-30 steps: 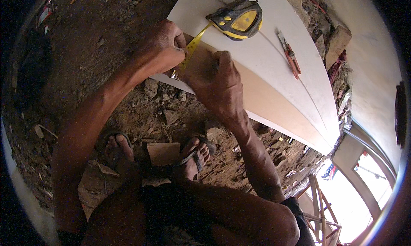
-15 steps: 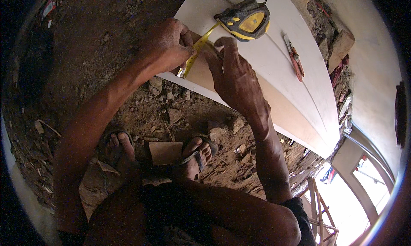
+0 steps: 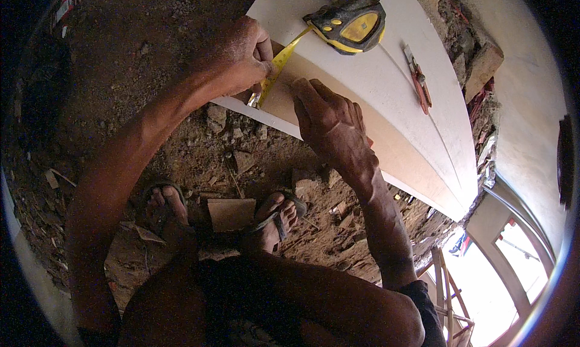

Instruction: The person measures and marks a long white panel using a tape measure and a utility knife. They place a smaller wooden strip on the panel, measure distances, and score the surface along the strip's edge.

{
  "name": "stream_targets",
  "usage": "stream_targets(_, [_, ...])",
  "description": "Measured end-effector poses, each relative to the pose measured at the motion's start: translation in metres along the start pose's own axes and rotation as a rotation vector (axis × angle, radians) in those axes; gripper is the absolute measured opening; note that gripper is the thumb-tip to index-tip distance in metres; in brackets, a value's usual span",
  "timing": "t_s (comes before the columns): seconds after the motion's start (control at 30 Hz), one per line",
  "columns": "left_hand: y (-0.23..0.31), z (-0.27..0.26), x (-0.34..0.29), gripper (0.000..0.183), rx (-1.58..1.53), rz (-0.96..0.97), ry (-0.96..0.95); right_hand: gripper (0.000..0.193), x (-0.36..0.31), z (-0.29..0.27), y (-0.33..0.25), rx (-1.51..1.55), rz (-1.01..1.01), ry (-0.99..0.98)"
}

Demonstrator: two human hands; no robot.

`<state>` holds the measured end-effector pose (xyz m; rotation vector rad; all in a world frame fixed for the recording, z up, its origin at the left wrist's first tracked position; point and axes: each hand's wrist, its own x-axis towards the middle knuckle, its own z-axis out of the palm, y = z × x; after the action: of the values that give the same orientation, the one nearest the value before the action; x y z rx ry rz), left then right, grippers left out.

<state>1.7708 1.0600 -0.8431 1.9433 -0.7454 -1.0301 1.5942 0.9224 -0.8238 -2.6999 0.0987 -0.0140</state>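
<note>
A yellow and black tape measure (image 3: 353, 25) lies on the white board (image 3: 396, 87). Its yellow blade (image 3: 286, 52) runs out to the board's near edge, where the metal hook sits. My left hand (image 3: 244, 60) pinches the blade close to that end. Over the tan strip (image 3: 386, 150) along the board, my right hand (image 3: 331, 114) is closed with curled fingers, right of the blade. A small orange bit shows by the heel of that hand, but what the fingers hold is hidden. Farther right on the board rests a red-handled utility knife (image 3: 418, 84).
Rough earth (image 3: 193, 141) with stones and wood scraps surrounds the board. A small wood piece (image 3: 232, 215) lies between my sandalled feet. A brick (image 3: 483, 69) and a pale wall (image 3: 525, 105) stand at the right, with a wooden frame (image 3: 448, 292) by the bright opening.
My right hand has drawn back from beside the tape measure's case toward the near edge, its fingers now curled. My left hand still pinches the blade.
</note>
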Motion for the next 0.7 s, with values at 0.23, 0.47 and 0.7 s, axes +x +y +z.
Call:
stream_targets(0.23, [-0.013,0.004,0.001,0.015,-0.003,0.055,0.025,0.021,0.003,-0.004,-0.01,-0.072,0.026,-0.019])
stream_targets(0.47, [-0.008,0.003,-0.003,0.016,-0.04,0.027,0.005,0.024,0.003,-0.008,-0.014,-0.116,0.035,-0.046])
stream_targets(0.7, [-0.013,0.006,-0.004,0.017,-0.033,0.021,0.024,0.025,0.009,-0.013,-0.018,-0.063,0.107,-0.176])
